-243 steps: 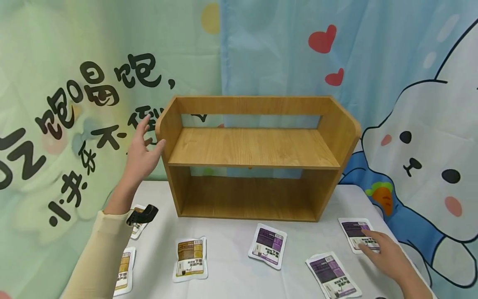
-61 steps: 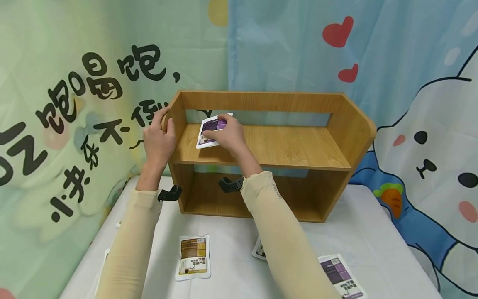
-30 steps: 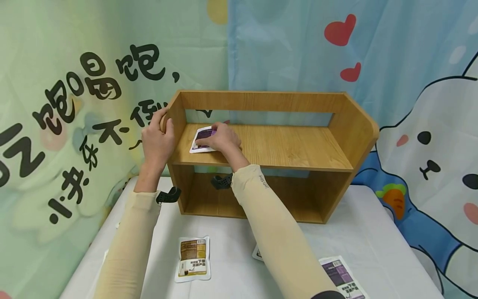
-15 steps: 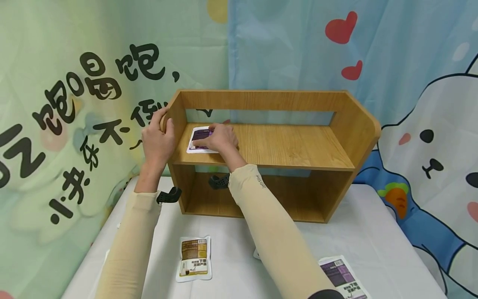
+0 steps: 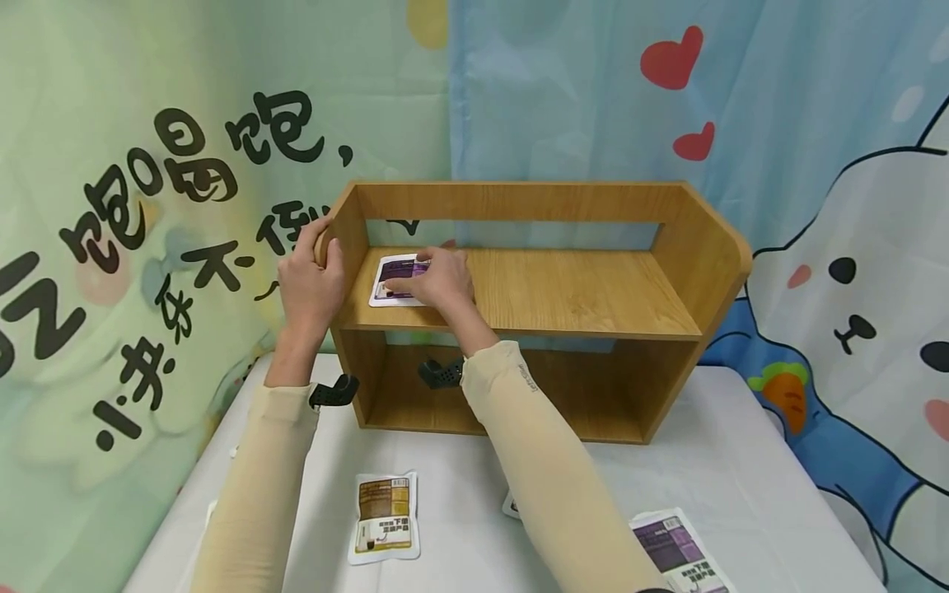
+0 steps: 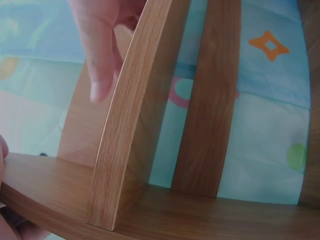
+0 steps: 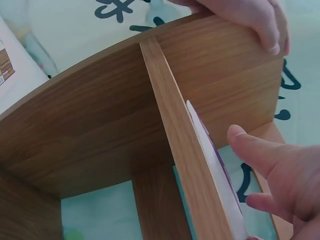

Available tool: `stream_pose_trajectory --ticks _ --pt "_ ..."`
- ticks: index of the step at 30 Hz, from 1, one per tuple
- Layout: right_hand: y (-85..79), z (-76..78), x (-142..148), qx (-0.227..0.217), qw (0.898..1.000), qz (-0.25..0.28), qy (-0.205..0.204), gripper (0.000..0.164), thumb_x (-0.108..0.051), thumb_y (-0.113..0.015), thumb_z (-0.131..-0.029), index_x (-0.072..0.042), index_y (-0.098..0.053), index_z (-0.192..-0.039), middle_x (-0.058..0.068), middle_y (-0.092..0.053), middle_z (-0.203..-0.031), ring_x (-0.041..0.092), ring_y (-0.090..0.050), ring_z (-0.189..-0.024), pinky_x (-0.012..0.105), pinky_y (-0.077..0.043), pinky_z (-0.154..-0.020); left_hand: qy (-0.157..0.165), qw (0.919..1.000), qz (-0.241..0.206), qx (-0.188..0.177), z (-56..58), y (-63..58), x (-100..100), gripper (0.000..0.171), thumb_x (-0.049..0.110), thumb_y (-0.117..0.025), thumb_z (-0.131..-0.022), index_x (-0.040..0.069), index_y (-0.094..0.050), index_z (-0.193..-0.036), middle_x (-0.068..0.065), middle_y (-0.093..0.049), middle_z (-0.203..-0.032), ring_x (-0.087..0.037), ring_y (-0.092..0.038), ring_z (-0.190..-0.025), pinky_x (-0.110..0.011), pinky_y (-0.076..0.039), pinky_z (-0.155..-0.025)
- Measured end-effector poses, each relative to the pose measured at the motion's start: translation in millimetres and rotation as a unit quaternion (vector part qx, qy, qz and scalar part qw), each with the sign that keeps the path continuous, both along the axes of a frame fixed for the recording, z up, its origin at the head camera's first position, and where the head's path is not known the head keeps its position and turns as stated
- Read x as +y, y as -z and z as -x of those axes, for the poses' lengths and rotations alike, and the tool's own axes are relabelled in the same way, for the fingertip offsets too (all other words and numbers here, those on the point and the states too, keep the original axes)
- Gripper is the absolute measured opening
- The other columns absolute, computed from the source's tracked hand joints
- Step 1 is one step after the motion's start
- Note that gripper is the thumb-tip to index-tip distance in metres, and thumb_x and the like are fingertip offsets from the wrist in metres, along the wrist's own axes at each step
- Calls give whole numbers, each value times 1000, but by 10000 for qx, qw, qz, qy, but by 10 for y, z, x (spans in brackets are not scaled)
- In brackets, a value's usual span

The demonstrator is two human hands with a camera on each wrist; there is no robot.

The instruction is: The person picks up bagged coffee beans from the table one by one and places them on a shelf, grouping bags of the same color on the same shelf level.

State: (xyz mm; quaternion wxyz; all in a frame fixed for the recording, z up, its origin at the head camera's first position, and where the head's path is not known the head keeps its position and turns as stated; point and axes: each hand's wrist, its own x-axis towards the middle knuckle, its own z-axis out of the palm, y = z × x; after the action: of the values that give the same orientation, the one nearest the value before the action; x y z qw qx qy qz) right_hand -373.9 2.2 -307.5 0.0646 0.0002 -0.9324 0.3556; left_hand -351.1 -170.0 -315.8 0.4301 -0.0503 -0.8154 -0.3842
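Note:
A wooden two-tier shelf stands on the table. My left hand grips the upper edge of its left side panel, the thumb on the inner side. On the left part of the upper board lies a flat white-edged pouch with a purple label. Above the pouch is my right hand, partly covering it. In the right wrist view the pouch lies flat against the board, and the thumb is stretched out apart from it. Whether another fingertip touches the pouch is hard to tell.
A brown-labelled pouch lies on the white table in front of the shelf. Purple-labelled pouches lie at the front right, partly behind my right forearm. A pouch corner shows beside that sleeve. Printed curtains hang behind.
My right hand took a purple pouch from the table's right side, brought it over the upper board and laid it flat at the left. My left hand went from beside the shelf to gripping its side panel.

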Motion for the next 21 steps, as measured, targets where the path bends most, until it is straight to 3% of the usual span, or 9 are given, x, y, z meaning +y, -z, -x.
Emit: stream_pose_trajectory --ticks 9,14,21 --pt "45 -282 376 377 9960 662 -477 57 -38 -80 -79 -11 -63 -126 9 -57 -130 26 -51 -117 43 -44 -90 6 10000 47 42 -9 -3 -8 33 21 -51 -100 11 -60 -129 -18 -67 -115 -34 -68 -77 -43 -52 -58" --pt "43 -526 622 591 9927 925 -490 49 -33 -78 -80 -11 -65 -122 11 -60 -122 27 -53 -111 45 -45 -84 47 9999 52 83 -6 0 7 33 21 -51 -100 11 -60 -130 -18 -67 -115 -34 -68 -79 -43 -54 -59" --pt "76 -920 995 750 9882 1195 -604 43 -29 -77 -83 -8 -66 -119 10 -62 -105 26 -57 -94 40 -49 -73 -38 9999 8 112 -11 -3 15 32 21 -51 -99 11 -61 -128 -19 -68 -111 -33 -68 -74 -42 -52 -55"
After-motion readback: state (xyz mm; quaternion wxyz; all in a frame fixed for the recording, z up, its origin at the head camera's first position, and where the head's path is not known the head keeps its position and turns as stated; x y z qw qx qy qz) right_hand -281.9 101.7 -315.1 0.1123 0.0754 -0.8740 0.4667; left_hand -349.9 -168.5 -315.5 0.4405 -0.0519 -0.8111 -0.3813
